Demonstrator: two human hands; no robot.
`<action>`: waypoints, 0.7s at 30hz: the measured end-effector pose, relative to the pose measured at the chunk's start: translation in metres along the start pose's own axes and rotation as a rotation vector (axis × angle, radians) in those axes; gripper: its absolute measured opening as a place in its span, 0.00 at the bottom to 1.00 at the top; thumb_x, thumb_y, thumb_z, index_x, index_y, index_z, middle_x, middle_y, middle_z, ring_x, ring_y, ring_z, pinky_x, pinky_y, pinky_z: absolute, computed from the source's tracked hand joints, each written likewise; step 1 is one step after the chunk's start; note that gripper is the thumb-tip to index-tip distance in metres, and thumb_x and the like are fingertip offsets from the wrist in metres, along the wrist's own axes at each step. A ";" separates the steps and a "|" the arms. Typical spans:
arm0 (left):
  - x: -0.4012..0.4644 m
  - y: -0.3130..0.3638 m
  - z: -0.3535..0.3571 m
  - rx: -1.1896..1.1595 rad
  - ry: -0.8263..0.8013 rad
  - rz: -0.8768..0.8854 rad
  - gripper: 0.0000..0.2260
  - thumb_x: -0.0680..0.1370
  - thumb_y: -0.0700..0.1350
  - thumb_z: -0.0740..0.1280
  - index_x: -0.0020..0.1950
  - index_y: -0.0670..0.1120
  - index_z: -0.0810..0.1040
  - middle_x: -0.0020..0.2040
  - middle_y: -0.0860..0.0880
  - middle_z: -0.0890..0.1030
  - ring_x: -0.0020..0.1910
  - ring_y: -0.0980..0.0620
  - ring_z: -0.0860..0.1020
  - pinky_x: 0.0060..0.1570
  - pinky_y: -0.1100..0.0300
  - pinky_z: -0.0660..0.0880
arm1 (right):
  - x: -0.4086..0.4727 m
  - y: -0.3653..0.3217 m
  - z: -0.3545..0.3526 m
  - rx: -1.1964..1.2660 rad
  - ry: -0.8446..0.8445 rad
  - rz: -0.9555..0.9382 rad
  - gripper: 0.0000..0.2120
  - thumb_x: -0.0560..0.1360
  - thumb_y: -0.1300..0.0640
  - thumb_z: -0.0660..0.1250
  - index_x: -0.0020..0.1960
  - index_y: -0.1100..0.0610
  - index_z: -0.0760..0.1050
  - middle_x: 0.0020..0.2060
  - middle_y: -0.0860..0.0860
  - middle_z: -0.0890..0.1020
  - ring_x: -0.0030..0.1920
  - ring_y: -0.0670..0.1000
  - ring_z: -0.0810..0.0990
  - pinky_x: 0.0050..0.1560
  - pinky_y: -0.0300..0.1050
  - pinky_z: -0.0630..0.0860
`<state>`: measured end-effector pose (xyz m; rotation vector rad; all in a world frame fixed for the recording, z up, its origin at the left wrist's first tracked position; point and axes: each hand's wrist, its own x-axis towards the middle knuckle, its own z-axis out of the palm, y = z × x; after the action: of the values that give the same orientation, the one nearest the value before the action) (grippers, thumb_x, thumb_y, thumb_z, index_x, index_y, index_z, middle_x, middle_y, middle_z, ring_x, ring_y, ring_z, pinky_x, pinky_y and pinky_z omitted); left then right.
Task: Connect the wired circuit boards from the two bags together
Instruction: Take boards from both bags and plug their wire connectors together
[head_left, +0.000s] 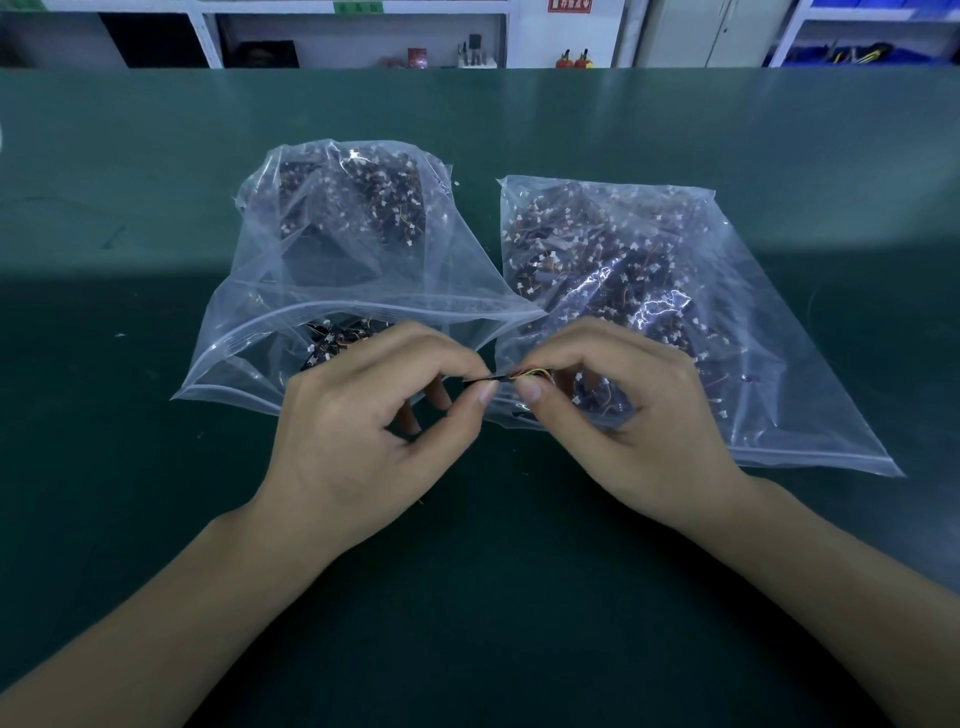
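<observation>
i see my left hand (358, 415) and right hand (618, 415) meeting at centre, thumb and forefinger of each pinching a small black board (480, 381) with coloured wires (530, 373), two clear bags (363, 249) of boards at twelve o'clock on the green table (156, 182).

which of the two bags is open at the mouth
The left bag: its near zip edge gapes apart, showing boards inside, beside the left hand. The right bag lies flat, its mouth not visibly gaping.
</observation>
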<state>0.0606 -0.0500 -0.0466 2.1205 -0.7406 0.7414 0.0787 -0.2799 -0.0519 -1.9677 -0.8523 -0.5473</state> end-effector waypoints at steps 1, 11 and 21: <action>0.000 0.000 0.000 0.001 -0.002 0.004 0.04 0.82 0.41 0.73 0.48 0.44 0.86 0.46 0.52 0.84 0.42 0.50 0.82 0.33 0.53 0.77 | 0.000 0.000 0.000 0.000 -0.002 -0.001 0.04 0.81 0.63 0.72 0.50 0.63 0.85 0.42 0.51 0.83 0.41 0.50 0.80 0.45 0.36 0.72; -0.001 0.000 -0.001 0.009 -0.011 0.021 0.05 0.83 0.41 0.72 0.48 0.43 0.87 0.45 0.52 0.83 0.42 0.50 0.82 0.33 0.53 0.77 | 0.000 -0.002 -0.001 0.000 -0.005 0.006 0.05 0.82 0.62 0.71 0.49 0.63 0.84 0.41 0.49 0.83 0.41 0.47 0.79 0.46 0.34 0.71; 0.001 -0.015 -0.004 0.069 0.100 -0.031 0.07 0.84 0.45 0.73 0.59 0.47 0.89 0.49 0.53 0.86 0.39 0.48 0.83 0.38 0.52 0.78 | 0.000 0.019 -0.012 -0.357 -0.177 0.019 0.18 0.75 0.51 0.78 0.62 0.53 0.81 0.55 0.40 0.79 0.50 0.43 0.75 0.60 0.49 0.76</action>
<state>0.0706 -0.0391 -0.0507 2.1347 -0.6361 0.8607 0.0924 -0.2973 -0.0560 -2.3752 -0.8903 -0.5494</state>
